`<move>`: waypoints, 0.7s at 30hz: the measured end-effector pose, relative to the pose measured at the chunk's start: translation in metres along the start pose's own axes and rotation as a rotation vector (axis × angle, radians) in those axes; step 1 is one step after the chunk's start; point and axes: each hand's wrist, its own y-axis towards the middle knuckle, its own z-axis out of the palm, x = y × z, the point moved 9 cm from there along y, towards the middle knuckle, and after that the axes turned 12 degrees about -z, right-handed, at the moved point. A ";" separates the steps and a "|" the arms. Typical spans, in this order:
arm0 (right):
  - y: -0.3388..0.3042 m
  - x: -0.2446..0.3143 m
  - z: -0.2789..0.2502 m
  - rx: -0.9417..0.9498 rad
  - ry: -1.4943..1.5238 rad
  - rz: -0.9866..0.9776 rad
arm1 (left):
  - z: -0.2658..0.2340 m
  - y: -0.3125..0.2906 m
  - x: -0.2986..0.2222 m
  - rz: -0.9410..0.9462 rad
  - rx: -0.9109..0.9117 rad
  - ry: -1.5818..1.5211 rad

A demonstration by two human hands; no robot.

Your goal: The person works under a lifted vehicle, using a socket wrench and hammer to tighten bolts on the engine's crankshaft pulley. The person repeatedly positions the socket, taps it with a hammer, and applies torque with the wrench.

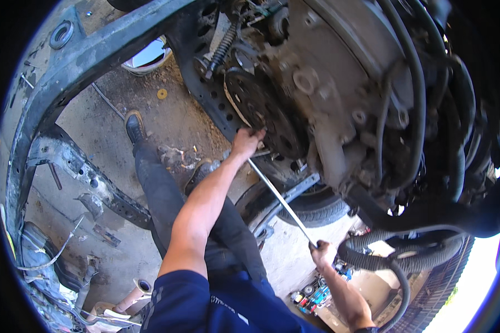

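A long, straight metal bar [281, 198], like a breaker bar, runs slantwise from the engine down toward the right. My right hand [323, 255] is closed round its lower end. At its upper end my left hand [246, 142] has its fingers bent round the bar, close against the middle of a large dark round pulley [265, 114]. The hand covers that end, so I cannot tell what the bar fits onto. Behind the pulley rises the grimy grey engine [339, 72].
A dark frame rail [103, 47] arcs across the left. Thick hoses [416, 100] and a ribbed hose [372, 255] hang at the right. A tire [316, 211] lies below the engine. Tools [315, 294] lie at the lower right, a bucket [150, 62] at the far left.
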 end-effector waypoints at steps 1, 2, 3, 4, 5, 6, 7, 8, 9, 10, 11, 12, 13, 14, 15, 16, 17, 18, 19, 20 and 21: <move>0.001 0.000 -0.001 -0.043 0.034 -0.043 | 0.000 0.000 0.005 -0.067 -0.014 0.035; 0.001 0.003 -0.004 -0.110 0.042 -0.126 | 0.001 0.001 0.005 -0.075 -0.001 0.024; 0.002 0.007 -0.005 -0.163 -0.008 -0.225 | 0.003 0.002 -0.006 0.026 0.007 -0.017; 0.001 0.008 -0.007 -0.239 0.041 -0.295 | 0.001 0.002 -0.006 0.028 0.005 -0.016; 0.000 -0.001 0.001 -0.187 0.082 -0.259 | -0.001 0.001 0.006 -0.057 -0.009 0.007; 0.000 0.001 -0.003 -0.258 0.125 -0.325 | -0.002 0.004 0.010 -0.120 -0.022 0.071; 0.001 -0.002 -0.003 -0.263 0.168 -0.328 | -0.004 0.005 0.000 -0.027 -0.060 0.044; 0.003 -0.004 -0.001 -0.248 0.203 -0.317 | -0.005 0.001 0.004 -0.023 -0.088 0.049; 0.006 -0.006 0.003 -0.174 0.296 -0.289 | -0.008 -0.005 0.006 -0.026 -0.130 0.056; 0.007 -0.004 0.002 -0.126 0.249 -0.305 | -0.016 -0.019 0.006 -0.013 -0.287 0.045; 0.008 -0.002 0.001 -0.054 0.294 -0.301 | -0.018 -0.036 0.011 -0.031 -0.361 -0.103; 0.007 0.000 -0.002 0.001 0.337 -0.303 | -0.010 -0.060 0.022 -0.095 -0.445 -0.315; 0.006 0.004 -0.009 0.031 0.370 -0.317 | 0.012 -0.083 0.039 -0.245 -0.419 -0.538; 0.004 0.009 -0.017 0.053 0.491 -0.339 | 0.035 -0.104 0.045 -0.333 -0.350 -0.614; 0.002 0.009 -0.024 0.068 0.448 -0.306 | 0.071 -0.127 0.056 -0.512 -0.171 -0.679; -0.002 0.006 -0.035 0.125 0.374 -0.291 | 0.094 -0.158 0.061 -0.569 -0.209 -0.657; -0.005 0.005 -0.045 0.180 0.298 -0.277 | 0.120 -0.181 0.051 -0.467 -0.040 -0.558; -0.008 0.008 -0.061 0.161 0.326 -0.316 | 0.147 -0.210 0.063 -0.631 0.041 -0.638; -0.012 0.013 -0.079 0.136 0.361 -0.368 | 0.158 -0.224 0.058 -0.605 0.053 -0.789; -0.010 0.006 -0.085 0.181 0.248 -0.257 | 0.157 -0.226 0.051 -0.574 0.062 -0.828; -0.014 0.007 -0.094 0.269 0.267 -0.267 | 0.155 -0.228 0.043 -0.538 0.074 -0.865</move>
